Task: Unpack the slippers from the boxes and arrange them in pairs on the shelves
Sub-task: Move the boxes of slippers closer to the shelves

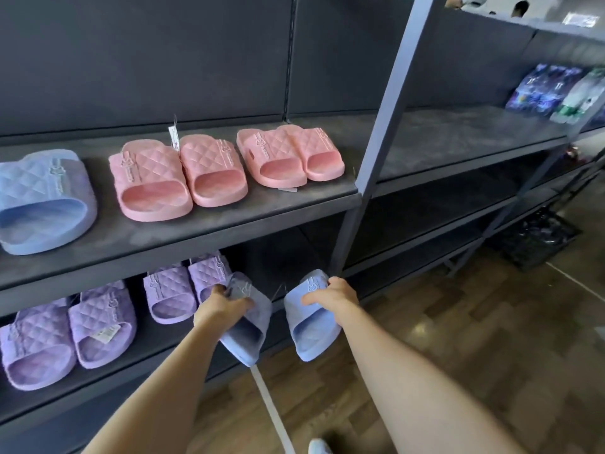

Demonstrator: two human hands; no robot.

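My left hand (222, 306) grips a light-blue quilted slipper (247, 332) by its strap, toe pointing down. My right hand (330, 298) grips a second light-blue slipper (311, 332) the same way. Both hang in front of the lower shelf (157, 352), right of two purple pairs (68, 329) (186, 286). On the upper shelf (229, 217) sit one light-blue slipper (42, 201) at the left and two pink pairs (176, 178) (289, 155).
A grey upright post (376, 152) divides this bay from the bare shelves (458, 139) to the right. Wrapped blue packs (553, 90) lie at the far right. A dark crate (537, 237) stands on the wooden floor. A white shoe (319, 447) shows at the bottom.
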